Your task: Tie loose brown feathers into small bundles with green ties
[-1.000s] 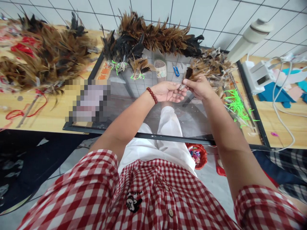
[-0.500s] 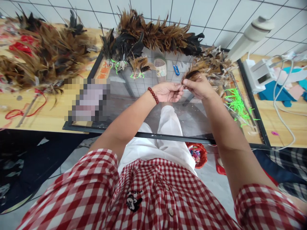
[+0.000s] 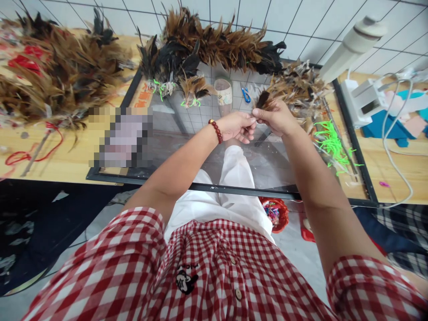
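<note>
A small feather bunch point(image 3: 264, 100) is pinched at its quills by the right hand point(image 3: 276, 118), tips pointing up-left, w/ left hand point(image 3: 236, 126) fingertips pressed just beside.

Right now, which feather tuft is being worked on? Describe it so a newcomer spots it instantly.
Start at the glass panel in the table's middle, then find the two hands meeting above it. The tuft sticks up from the right hand, dark-tipped and brown. Unlike the piles behind, it is held off the surface.
</note>
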{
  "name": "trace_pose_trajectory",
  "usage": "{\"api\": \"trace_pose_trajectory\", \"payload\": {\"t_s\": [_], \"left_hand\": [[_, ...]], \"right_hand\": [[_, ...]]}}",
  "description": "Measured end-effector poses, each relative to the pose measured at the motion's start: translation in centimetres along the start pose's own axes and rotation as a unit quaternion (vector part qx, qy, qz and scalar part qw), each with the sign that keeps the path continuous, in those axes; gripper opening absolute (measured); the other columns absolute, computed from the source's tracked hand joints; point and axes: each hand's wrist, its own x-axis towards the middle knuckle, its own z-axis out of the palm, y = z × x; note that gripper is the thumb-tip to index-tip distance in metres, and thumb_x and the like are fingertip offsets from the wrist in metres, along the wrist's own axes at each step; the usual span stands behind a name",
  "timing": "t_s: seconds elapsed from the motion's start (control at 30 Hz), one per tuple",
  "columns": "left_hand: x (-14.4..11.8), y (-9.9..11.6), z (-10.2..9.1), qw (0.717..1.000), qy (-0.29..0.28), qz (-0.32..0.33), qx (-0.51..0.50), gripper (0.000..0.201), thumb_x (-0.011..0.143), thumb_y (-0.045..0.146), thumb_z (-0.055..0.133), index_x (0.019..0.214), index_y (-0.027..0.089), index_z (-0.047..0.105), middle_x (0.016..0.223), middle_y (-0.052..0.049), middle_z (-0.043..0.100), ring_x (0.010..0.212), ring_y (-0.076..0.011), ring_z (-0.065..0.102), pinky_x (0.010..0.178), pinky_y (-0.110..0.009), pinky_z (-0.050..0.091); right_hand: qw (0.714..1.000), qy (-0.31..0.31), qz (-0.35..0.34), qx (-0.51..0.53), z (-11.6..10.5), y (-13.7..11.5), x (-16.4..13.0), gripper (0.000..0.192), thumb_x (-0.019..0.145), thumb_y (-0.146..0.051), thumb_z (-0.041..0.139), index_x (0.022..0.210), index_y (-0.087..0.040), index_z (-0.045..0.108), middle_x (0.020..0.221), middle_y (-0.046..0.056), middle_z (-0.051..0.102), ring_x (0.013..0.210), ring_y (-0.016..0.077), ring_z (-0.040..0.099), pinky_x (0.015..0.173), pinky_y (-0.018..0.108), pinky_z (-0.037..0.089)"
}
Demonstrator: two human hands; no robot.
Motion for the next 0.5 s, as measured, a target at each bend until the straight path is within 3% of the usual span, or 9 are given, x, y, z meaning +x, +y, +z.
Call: {"api": "trace_pose_trajectory", "payload": {"t_s": [0.17, 0.27, 0.33, 0.43, 0.5], "left_hand": [[-0.3, 0.5, -0.1, 0.999, -0.009, 0.002, -0.044, 0.034, 0.105, 0.026, 0.054, 0.073, 0.015, 0.056, 0.06, 0.0, 0.057, 0.054, -0.011, 0.064, 0.056, -0.022, 0.052], [-0.3, 0.5, 0.0, 0.999, -0.003, 0.003, -0.044, 0.033, 0.104, 0.03, 0.057, 0.074, 0.015, 0.058, 0.061, 0.0, 0.059, 0.055, -0.0116, 0.065, 0.057, -0.023, 0.053], [0.0, 0.3, 0.2, 0.997, 0.034, 0.044, -0.057, 0.03, 0.101, 0.037, 0.064, 0.08, 0.015, 0.062, 0.068, -0.001, 0.064, 0.06, -0.0112, 0.067, 0.064, -0.025, 0.057], [0.7, -0.2, 0.4, 0.974, 0.131, 0.157, -0.096, 0.025, 0.09, 0.038, 0.08, 0.097, 0.017, 0.069, 0.09, -0.001, 0.074, 0.08, -0.0112, 0.075, 0.085, -0.027, 0.061], [1.2, -0.5, 0.5, 0.956, 0.175, 0.211, -0.107, 0.035, 0.081, 0.033, 0.089, 0.109, 0.02, 0.073, 0.104, -0.002, 0.077, 0.099, -0.0139, 0.077, 0.099, -0.03, 0.059]], "right_hand": [[0.994, -0.045, 0.065, 0.078, 0.4, -1.3, -1.0, 0.043, 0.064, -0.039, 0.101, 0.072, -0.019, 0.063, 0.063, -0.004, 0.064, 0.059, 0.0107, 0.062, 0.055, 0.024, 0.054], [0.994, -0.015, 0.064, 0.09, 0.6, -1.4, -0.8, 0.038, 0.07, -0.03, 0.098, 0.066, -0.018, 0.062, 0.059, -0.003, 0.061, 0.053, 0.0082, 0.054, 0.052, 0.024, 0.05], [0.991, 0.029, 0.06, 0.114, 0.8, -1.2, -0.4, 0.035, 0.076, -0.029, 0.094, 0.065, -0.018, 0.062, 0.06, -0.004, 0.061, 0.052, 0.0071, 0.052, 0.052, 0.022, 0.05], [0.975, 0.087, 0.061, 0.198, 1.4, -0.8, 0.4, 0.034, 0.083, -0.032, 0.089, 0.068, -0.02, 0.061, 0.062, -0.006, 0.06, 0.054, 0.0053, 0.053, 0.055, 0.018, 0.051], [0.968, 0.084, 0.064, 0.23, 2.1, -0.5, 0.8, 0.032, 0.084, -0.035, 0.089, 0.073, -0.021, 0.062, 0.064, -0.007, 0.06, 0.055, 0.0048, 0.054, 0.057, 0.017, 0.054]]}}
